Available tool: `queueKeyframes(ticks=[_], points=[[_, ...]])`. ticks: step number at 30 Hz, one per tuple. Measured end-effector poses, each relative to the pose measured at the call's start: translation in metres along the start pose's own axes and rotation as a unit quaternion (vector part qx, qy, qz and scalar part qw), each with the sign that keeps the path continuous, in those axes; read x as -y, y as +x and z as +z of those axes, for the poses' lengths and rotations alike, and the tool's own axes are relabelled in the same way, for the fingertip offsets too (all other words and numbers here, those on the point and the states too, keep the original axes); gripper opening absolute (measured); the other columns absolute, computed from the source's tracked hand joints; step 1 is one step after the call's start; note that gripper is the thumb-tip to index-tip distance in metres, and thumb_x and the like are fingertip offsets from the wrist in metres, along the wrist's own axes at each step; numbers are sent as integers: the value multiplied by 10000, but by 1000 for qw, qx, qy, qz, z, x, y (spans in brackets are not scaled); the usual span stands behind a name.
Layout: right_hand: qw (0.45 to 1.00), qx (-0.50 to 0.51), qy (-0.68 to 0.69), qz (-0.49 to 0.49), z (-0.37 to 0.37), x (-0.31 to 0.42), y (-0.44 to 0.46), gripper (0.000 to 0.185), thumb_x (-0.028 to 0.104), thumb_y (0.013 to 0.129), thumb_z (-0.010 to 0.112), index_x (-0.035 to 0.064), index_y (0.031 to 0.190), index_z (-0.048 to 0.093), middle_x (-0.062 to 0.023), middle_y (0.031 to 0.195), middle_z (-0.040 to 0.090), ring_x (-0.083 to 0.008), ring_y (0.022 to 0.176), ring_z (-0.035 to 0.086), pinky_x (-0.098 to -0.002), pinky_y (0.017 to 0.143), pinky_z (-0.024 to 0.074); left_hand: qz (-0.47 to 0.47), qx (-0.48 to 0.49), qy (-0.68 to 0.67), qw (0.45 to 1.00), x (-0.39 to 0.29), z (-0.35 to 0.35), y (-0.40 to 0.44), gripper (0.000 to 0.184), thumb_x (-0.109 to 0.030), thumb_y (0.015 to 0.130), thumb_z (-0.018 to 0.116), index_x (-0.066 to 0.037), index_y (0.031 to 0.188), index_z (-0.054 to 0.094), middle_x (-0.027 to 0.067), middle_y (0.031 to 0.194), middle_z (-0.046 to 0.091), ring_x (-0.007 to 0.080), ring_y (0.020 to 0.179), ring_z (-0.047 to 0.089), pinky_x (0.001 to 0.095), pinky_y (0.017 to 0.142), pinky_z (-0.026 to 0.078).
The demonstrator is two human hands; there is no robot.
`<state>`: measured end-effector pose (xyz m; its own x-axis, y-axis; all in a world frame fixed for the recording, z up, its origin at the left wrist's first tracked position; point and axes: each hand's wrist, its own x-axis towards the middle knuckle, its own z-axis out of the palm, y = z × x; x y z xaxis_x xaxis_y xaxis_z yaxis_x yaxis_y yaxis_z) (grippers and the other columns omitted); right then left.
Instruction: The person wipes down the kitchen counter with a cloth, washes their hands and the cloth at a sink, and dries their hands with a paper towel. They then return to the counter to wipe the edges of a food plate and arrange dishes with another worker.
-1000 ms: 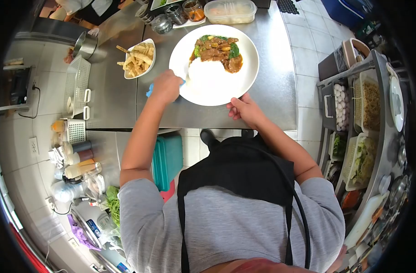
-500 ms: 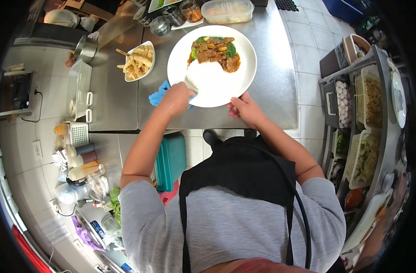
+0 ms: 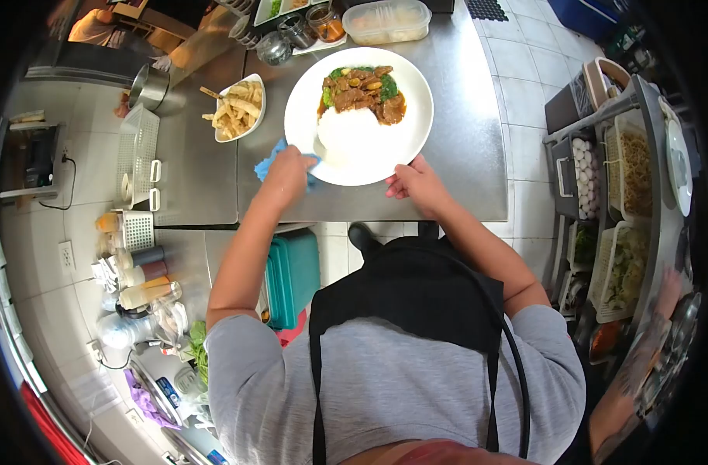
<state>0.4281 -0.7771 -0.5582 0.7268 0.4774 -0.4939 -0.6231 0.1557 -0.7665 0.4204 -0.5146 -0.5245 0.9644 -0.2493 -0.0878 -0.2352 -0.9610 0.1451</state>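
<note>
A round white plate (image 3: 299,128) stands over the steel table, bearing a mound of white rice (image 3: 348,134) and brown sauced meat (image 3: 367,99) with green broccoli. My left hand (image 3: 285,174) is closed on a crumpled blue cloth (image 3: 266,166), at the plate's lower left edge. At the lower right, my right hand (image 3: 417,186) grips the rim, its thumb on top and the other fingers curled below. Left of the plate sits a white bowl of fries (image 3: 240,108), a flat stick poking out of it.
Spice jars (image 3: 298,29) and a lidded plastic tub (image 3: 387,22) line the table's back (image 3: 466,147). White baskets (image 3: 139,147) stand at left. On the right, a shelf holds eggs (image 3: 585,174), noodles (image 3: 633,167) and greens. Another person's arm (image 3: 613,415) reaches in at lower right.
My left hand has slid left along the plate's edge with the cloth. The plate has shifted slightly left and down in view. At lower right, the other person's arm has moved into fuller view.
</note>
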Motion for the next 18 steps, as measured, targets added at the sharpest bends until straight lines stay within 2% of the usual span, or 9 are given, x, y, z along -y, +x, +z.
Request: queueKeyframes(ticks=[2,5,9,12,13,15,16,18], points=[[1000,-5,-3,4,-3,2,0,254,111,790,385,16,1016,318,-63,761,502,-130,572,524,-248,515,412,-14,-33,-90,995,-8,0,-8,210,-20,713,474,-74,844,630,167,791,531,319,744,512,367,658,421],[1000,-11,-17,14,-3,4,3,258,110,784,383,19,1019,325,-65,751,505,-133,566,525,-248,512,413,-61,-74,-16,995,15,-10,11,197,-8,721,476,-60,832,630,164,766,528,313,738,518,357,664,425],[1000,-17,-18,8,-3,1,4,260,113,781,381,20,1019,336,-72,750,510,-139,566,532,-250,515,418,-5,-177,16,984,48,-6,62,205,1,729,472,-57,847,629,162,738,522,309,702,521,345,646,431],[1000,-20,-13,7,-2,0,4,254,112,779,371,18,1014,343,-78,753,513,-146,571,538,-256,521,425,-46,-214,-76,973,57,2,88,185,-23,748,471,-48,843,628,153,808,556,263,738,549,322,639,436],[1000,-21,-12,8,-2,0,3,252,111,779,367,18,1012,345,-80,754,514,-149,572,539,-258,523,428,-120,-206,-155,959,57,6,88,184,-36,754,477,-53,867,621,153,854,558,258,777,550,315,662,437],[1000,-25,10,16,1,-1,3,254,110,779,358,20,1016,340,-84,757,515,-155,579,543,-264,532,433,-262,-182,-306,897,51,8,85,192,-61,766,490,-63,915,609,151,947,562,249,854,552,302,706,439],[999,-26,23,19,3,-1,4,256,109,779,354,20,1019,337,-86,759,516,-158,583,545,-267,536,435,-315,-202,-411,831,47,10,80,204,-75,782,476,-42,955,580,151,970,556,242,872,548,308,719,439],[998,-35,29,32,5,-3,5,258,108,780,348,25,1024,332,-90,762,519,-163,597,551,-270,543,438,-400,-228,-599,656,35,20,61,252,-104,816,449,0,1034,521,152,1017,544,227,909,540,318,746,439]])
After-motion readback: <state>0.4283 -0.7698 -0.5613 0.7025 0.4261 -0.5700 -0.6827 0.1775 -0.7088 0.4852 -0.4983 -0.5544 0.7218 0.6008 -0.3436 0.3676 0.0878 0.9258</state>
